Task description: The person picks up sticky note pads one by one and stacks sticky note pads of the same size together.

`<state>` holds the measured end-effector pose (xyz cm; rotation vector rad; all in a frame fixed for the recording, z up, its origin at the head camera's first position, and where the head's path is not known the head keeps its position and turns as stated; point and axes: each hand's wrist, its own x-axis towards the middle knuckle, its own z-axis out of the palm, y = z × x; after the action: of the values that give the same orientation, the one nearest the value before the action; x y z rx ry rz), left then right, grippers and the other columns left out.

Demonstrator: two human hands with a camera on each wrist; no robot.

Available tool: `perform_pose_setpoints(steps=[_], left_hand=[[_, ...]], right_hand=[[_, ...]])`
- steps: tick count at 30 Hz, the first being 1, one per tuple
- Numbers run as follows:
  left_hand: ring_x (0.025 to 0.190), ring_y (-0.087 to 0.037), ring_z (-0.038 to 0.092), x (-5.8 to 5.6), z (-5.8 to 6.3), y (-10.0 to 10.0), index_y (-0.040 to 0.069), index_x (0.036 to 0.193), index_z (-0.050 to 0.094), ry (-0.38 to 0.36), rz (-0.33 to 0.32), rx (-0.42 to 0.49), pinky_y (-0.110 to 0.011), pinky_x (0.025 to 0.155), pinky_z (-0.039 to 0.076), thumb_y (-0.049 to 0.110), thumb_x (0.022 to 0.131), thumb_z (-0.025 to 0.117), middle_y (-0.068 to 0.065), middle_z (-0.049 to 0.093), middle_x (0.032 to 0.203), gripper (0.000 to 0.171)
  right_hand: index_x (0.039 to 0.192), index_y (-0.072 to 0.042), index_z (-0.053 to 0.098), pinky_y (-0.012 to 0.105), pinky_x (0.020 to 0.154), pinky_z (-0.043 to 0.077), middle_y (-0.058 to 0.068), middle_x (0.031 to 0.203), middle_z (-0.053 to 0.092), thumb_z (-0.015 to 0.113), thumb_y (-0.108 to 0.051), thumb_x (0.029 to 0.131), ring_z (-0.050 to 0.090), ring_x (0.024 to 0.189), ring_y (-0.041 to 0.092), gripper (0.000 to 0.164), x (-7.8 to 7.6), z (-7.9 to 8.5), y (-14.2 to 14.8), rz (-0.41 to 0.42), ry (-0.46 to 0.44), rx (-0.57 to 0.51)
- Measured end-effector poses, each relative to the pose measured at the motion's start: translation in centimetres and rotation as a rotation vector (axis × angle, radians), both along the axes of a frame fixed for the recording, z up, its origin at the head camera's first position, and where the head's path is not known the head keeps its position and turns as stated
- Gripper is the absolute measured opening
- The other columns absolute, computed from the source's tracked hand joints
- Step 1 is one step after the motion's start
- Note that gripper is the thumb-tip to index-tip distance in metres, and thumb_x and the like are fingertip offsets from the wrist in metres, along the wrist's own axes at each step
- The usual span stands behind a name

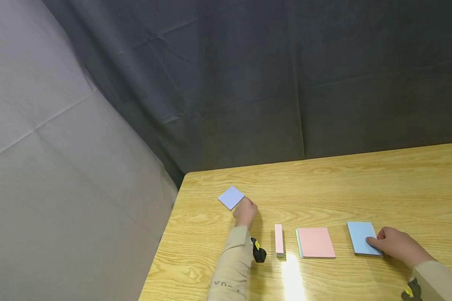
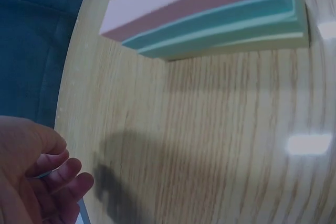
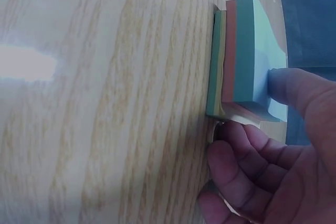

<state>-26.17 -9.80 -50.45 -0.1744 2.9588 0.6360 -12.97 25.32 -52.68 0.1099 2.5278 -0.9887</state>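
In the head view, my left hand is at the near right edge of a lavender sticky note pad, its fingers curled and appearing to pinch that edge. The left wrist view shows these curled fingers, with only a pale sliver of the pad visible. On the right, my right hand grips a stack of sticky note pads with light blue on top. Its thumb presses the top face while the other fingers bend by the side, as the right wrist view shows. Red, yellow and green layers lie beneath the blue.
Between the hands lie a narrow stack of pink-topped note strips and a square pink-topped pad stack with green at its left edge. The wooden table ends at a dark curtain behind and a grey one at left.
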Motion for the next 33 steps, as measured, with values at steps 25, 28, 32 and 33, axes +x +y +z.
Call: perform_pose_setpoints(steps=[25,28,32,33], left_hand=[[0.077,-0.03,0.058,-0.3,-1.5,-2.6,-0.001,0.108,0.057,0.063,0.149,-0.074,-0.042,0.056,0.048,0.013,0.083,0.058,-0.016,0.046,0.115,0.029],[0.078,-0.027,0.059,-0.4,-1.8,-2.9,-0.002,0.113,0.057,-0.02,0.106,-0.12,-0.041,0.058,0.048,0.015,0.085,0.057,-0.016,0.049,0.122,0.032],[0.079,-0.023,0.057,-0.6,-1.8,-3.1,-0.001,0.121,0.055,-0.1,0.064,-0.173,-0.04,0.061,0.048,0.016,0.088,0.054,-0.017,0.046,0.131,0.037],[0.078,-0.022,0.057,-0.6,-1.8,-3.0,-0.001,0.122,0.054,-0.113,0.059,-0.184,-0.04,0.061,0.048,0.017,0.088,0.053,-0.016,0.045,0.133,0.038]], right_hand=[[0.079,0.003,0.044,0.03,0.057,0.031,0.003,0.068,0.041,0.052,-0.04,0.089,0.04,0.064,0.018,0.044,0.2,0.1,-0.1,-0.002,0.01,-0.003],[0.077,0.001,0.044,0.03,0.056,0.031,0.002,0.067,0.041,0.052,-0.039,0.089,0.04,0.063,0.018,0.043,0.2,0.1,-0.1,0.003,0.019,-0.004],[0.076,0.0,0.043,0.03,0.056,0.031,0.002,0.066,0.041,0.051,-0.037,0.089,0.04,0.062,0.018,0.04,0.2,0.1,-0.1,0.007,0.033,-0.007],[0.076,0.0,0.043,0.03,0.056,0.031,0.002,0.066,0.041,0.051,-0.036,0.089,0.04,0.062,0.018,0.04,0.2,0.1,-0.1,0.007,0.033,-0.008]])
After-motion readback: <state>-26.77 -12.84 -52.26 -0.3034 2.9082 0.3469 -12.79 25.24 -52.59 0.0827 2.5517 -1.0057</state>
